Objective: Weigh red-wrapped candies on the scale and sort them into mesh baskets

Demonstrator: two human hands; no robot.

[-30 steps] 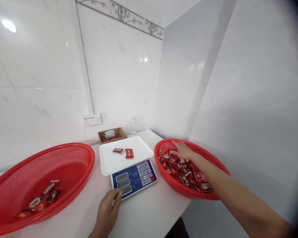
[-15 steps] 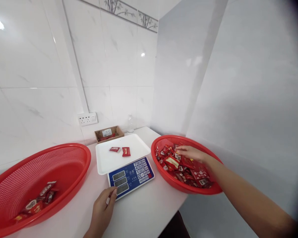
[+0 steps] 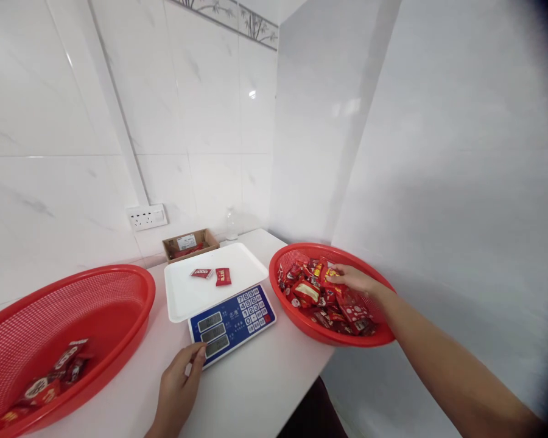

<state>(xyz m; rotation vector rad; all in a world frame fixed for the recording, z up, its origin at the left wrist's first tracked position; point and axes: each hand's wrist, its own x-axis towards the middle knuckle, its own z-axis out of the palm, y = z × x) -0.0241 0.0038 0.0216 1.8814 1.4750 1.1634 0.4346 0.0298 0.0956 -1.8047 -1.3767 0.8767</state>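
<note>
My right hand [image 3: 354,281] reaches into the right red basket [image 3: 301,326], its fingers closed on a red-and-yellow wrapped candy [image 3: 329,275] above a heap of red candy packets [image 3: 307,293]. Against the left front edge of the blue-and-white digital scale [image 3: 232,325], my left hand [image 3: 181,377] has its thumb and fingers pinched at the display end. Two small red wrapped candies, one with white lettering [image 3: 201,273] and one plain red with yellow lettering [image 3: 223,277], lie apart on the white weighing tray [image 3: 182,298].
A larger red basket [image 3: 139,304] stands at the left with several wrapped candies [image 3: 59,371] at its bottom. Behind the tray are a cardboard box [image 3: 210,241] and a clear bottle [image 3: 231,224]. Tiled walls close off the back and right of the white table [image 3: 265,377].
The view has shifted slightly to the right. In the right basket, my right hand's fingers have closed on a red-and-yellow candy. My left hand stays at the scale's edge.
</note>
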